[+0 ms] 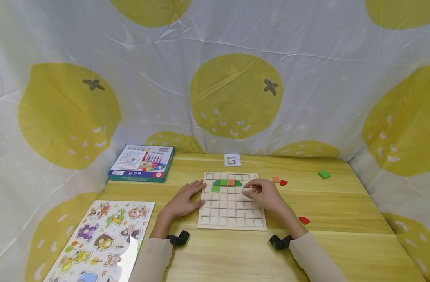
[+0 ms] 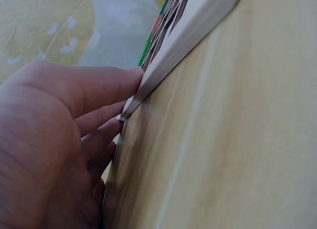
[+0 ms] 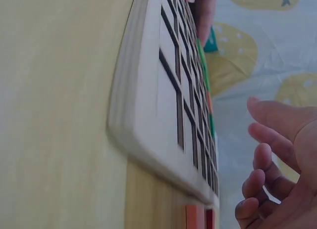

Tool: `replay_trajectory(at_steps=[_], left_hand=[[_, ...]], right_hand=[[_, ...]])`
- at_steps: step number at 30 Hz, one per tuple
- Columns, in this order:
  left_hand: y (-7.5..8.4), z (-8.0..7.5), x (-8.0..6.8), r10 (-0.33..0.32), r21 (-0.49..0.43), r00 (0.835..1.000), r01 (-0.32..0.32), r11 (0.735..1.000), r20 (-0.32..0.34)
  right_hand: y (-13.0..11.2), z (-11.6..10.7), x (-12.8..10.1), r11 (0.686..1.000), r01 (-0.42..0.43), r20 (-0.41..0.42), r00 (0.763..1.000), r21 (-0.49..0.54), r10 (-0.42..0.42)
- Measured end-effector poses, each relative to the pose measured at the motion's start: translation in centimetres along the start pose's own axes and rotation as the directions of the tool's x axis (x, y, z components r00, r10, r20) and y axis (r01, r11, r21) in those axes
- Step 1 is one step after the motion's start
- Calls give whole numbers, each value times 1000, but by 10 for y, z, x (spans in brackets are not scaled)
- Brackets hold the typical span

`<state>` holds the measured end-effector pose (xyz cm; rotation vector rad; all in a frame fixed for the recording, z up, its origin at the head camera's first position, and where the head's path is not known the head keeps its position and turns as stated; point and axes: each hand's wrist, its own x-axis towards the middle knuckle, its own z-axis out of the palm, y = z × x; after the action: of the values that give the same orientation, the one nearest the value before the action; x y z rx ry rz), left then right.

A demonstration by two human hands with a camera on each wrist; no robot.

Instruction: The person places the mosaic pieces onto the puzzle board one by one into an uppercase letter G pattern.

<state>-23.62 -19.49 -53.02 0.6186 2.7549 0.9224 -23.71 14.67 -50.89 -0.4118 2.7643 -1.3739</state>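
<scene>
A wooden grid board (image 1: 232,222) lies in front of me. In its upper rows sit a dark green quarter-round tile (image 1: 216,182), a light green square (image 1: 223,182), an orange square (image 1: 230,182) and another dark green quarter-round (image 1: 238,183). Below the left end of this row is a second light green square (image 1: 215,189). My left hand (image 1: 184,199) rests against the board's left edge, thumb (image 2: 111,83) at the rim and fingers extended. Over the board's right side hovers my right hand (image 1: 267,194), its fingers loosely bent and nothing between them in the right wrist view.
A small patterned card (image 1: 232,160) lies behind the board. Loose to the right are an orange tile (image 1: 276,179), red pieces (image 1: 304,220) and a green block (image 1: 324,174). At left are a box (image 1: 141,164) and an animal puzzle board (image 1: 125,219).
</scene>
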Motion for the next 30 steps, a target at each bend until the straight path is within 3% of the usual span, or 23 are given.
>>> replay_trajectory(at_steps=[15, 30], left_hand=[[-3, 0, 2, 25, 4, 1000, -25, 1000, 4], [-5, 0, 1, 18, 2, 1000, -18, 1000, 13]], right_hand=[[41, -38, -29, 1000, 9, 4, 1000, -30, -9], [57, -59, -51, 987, 28, 64, 998, -155, -18]])
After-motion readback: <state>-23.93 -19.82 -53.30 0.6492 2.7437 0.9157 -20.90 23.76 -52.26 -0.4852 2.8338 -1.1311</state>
